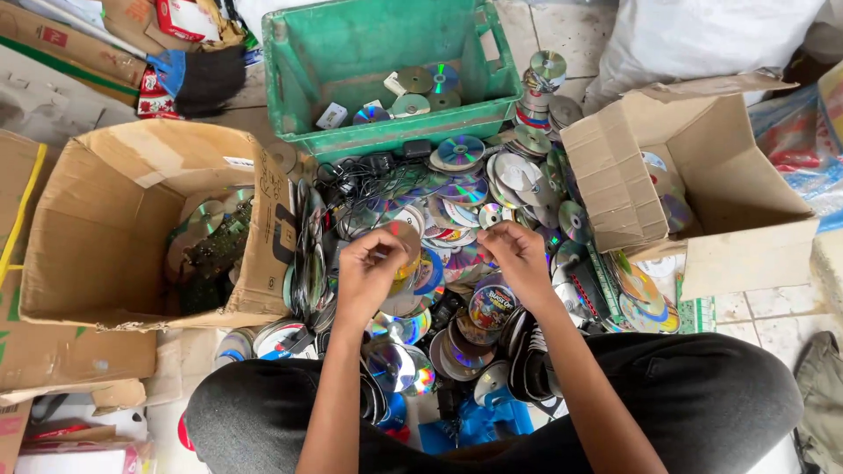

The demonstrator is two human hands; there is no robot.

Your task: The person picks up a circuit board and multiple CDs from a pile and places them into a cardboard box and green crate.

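Note:
A big heap of loose shiny discs covers the floor in front of my crossed legs. My left hand grips a stack of discs on edge, an orange one on the outside. My right hand hovers just right of it, fingers pinched on a small disc above the heap. The two hands are a few centimetres apart.
A green plastic crate at the top holds a few discs. To the left stands a cardboard box with discs and dark scrap. Another cardboard box at right holds discs. Black cables lie below the crate. A brush lies upper left.

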